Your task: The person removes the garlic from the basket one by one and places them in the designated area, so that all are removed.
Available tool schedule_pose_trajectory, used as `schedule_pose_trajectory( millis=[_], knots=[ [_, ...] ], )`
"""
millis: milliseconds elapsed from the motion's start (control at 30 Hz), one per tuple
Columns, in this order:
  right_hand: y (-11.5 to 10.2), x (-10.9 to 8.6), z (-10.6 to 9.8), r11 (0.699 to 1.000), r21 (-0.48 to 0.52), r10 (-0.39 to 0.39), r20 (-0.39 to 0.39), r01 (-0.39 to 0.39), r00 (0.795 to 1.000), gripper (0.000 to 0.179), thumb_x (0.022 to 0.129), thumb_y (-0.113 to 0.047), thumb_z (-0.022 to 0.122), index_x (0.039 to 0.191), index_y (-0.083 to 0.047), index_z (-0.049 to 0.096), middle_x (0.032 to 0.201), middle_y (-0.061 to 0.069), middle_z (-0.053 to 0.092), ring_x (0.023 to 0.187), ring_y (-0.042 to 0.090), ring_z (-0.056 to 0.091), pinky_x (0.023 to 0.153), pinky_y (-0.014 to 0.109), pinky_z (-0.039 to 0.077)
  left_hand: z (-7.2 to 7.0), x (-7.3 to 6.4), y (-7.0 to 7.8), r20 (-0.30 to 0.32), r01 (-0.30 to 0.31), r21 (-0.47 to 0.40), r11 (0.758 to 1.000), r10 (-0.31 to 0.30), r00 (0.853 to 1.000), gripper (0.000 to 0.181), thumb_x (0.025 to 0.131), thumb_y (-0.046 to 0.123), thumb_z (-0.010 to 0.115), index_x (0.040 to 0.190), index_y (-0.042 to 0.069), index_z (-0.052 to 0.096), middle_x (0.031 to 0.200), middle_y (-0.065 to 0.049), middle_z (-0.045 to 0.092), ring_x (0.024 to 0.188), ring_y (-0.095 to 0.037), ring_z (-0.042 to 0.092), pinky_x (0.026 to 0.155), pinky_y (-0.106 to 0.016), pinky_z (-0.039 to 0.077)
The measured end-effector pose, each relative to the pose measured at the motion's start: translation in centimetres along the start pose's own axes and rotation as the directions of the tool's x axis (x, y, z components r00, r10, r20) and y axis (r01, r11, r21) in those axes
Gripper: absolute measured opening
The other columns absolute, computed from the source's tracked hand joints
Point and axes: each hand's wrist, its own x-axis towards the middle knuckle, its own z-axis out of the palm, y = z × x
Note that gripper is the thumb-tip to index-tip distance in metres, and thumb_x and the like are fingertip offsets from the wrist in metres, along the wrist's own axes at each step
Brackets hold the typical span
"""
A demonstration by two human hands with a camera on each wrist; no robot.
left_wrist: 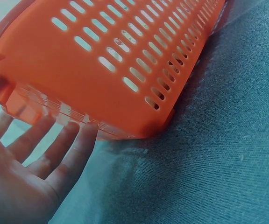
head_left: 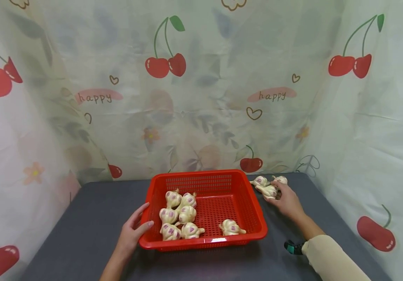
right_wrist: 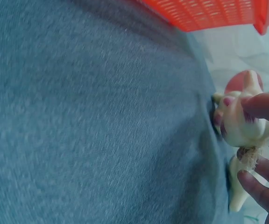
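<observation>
In the head view, my left hand [head_left: 130, 231] holds the left rim of a red plastic basket [head_left: 205, 243], its thumb over the rim. The left wrist view shows the fingers [left_wrist: 60, 154] of that hand against the basket's slotted outer wall. Beyond the basket's right side, my right hand [head_left: 286, 201] grips a garlic bulb [head_left: 268, 191] with thumb and fingers. The right wrist view shows the gripped bulb [right_wrist: 239, 123] close up, roots toward the fingers. Right behind it lie two more bulbs, one at the left [head_left: 259, 181] and one at the right [head_left: 280, 179].
Inside the basket, several garlic bulbs [head_left: 187, 214] cluster on the left, and one bulb [head_left: 231, 227] lies near the front right. A dark grey cloth [head_left: 92, 222] covers the table. Cherry-printed curtains [head_left: 201, 97] hang behind and on both sides.
</observation>
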Motion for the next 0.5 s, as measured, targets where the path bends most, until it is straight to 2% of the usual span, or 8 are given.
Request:
schedule_pose_trajectory(
  millis=[267,500],
  knots=[
    [0.54,-0.14,-0.08,0.996,-0.084,-0.003,0.033,0.006,0.999,0.065,0.077,-0.020,0.082,0.132,-0.001,0.054,0.129,0.027,0.053,0.118,0.045,0.049,0.094,0.064,0.039,-0.09,-0.03,0.00,0.000,-0.003,-0.007,1.000,0.003,1.000,0.058,0.093,0.014,0.065,0.147,0.016,0.042,0.144,-0.021,0.043,0.118,-0.042,0.055,0.079,-0.043,0.056],
    [0.46,0.20,-0.18,0.992,-0.124,0.003,0.095,0.009,0.995,0.064,0.079,-0.018,0.079,0.134,0.001,0.052,0.131,0.028,0.053,0.120,0.046,0.047,0.097,0.064,0.037,-0.05,-0.10,-0.14,0.004,-0.005,-0.011,1.000,0.006,1.000,0.059,0.093,0.013,0.065,0.147,0.015,0.042,0.144,-0.021,0.043,0.119,-0.042,0.054,0.080,-0.043,0.056]
  ],
)
